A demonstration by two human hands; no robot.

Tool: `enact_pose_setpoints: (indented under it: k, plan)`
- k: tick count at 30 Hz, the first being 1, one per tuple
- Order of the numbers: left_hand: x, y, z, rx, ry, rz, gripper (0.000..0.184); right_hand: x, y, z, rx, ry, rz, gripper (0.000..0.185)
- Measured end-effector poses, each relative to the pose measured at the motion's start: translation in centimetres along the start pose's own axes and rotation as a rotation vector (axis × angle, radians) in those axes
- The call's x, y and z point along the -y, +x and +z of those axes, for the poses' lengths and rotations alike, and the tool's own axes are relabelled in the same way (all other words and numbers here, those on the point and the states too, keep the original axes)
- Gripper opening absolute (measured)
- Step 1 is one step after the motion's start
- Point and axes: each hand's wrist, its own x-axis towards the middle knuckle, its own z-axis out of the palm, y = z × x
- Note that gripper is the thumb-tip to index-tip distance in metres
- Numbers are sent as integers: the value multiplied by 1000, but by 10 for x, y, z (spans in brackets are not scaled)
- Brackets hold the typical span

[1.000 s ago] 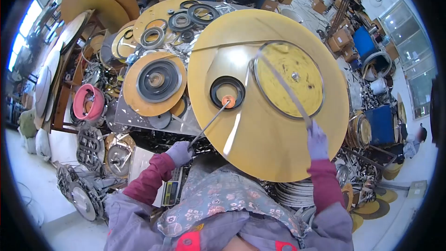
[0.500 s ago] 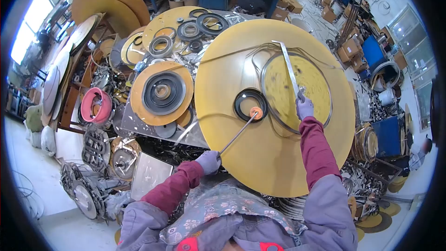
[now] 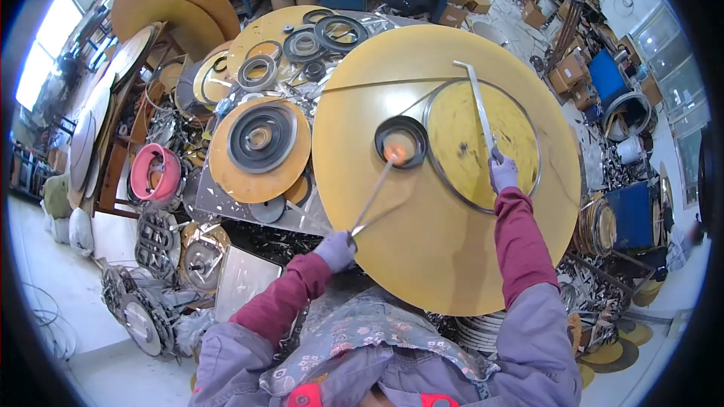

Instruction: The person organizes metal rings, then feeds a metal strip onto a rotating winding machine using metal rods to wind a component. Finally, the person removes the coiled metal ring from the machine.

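My gloved left hand (image 3: 336, 251) grips a thin metal rod whose round orange tip (image 3: 395, 154) sits inside a black ring-shaped coil (image 3: 401, 141), blurred by motion. My gloved right hand (image 3: 503, 173) is closed on a flat metal bar (image 3: 479, 102) with a bent far end, lying over a metal-rimmed yellow disc (image 3: 460, 154). Both the coil and the disc rest on a large tan round board (image 3: 422, 256). A dark narrow strip (image 3: 381, 85) crosses the board's upper part, and a line runs between coil and disc rim.
Left of the board, a smaller orange disc (image 3: 234, 181) bears dark rings. More rings (image 3: 341, 33) lie on the table behind it. A pink tub (image 3: 154, 173) stands further left. Cardboard boxes (image 3: 567, 73) and a blue panel (image 3: 630, 215) are at the right.
The loose loops of strip over the disc have gone and the strip now lies straighter. The rod's orange tip has moved left and up with the coil. My right hand and bar shifted slightly right.
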Motion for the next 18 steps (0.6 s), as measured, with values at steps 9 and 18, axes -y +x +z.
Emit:
enact_pose_setpoints:
  k: [9,18]
  plan:
    - [13,16,-15,-12,145,82,23,3,-5,0,-28,-203,-181,39]
    - [3,-13,-25,36,172,111,25,11,-4,21,6,-108,-331,38]
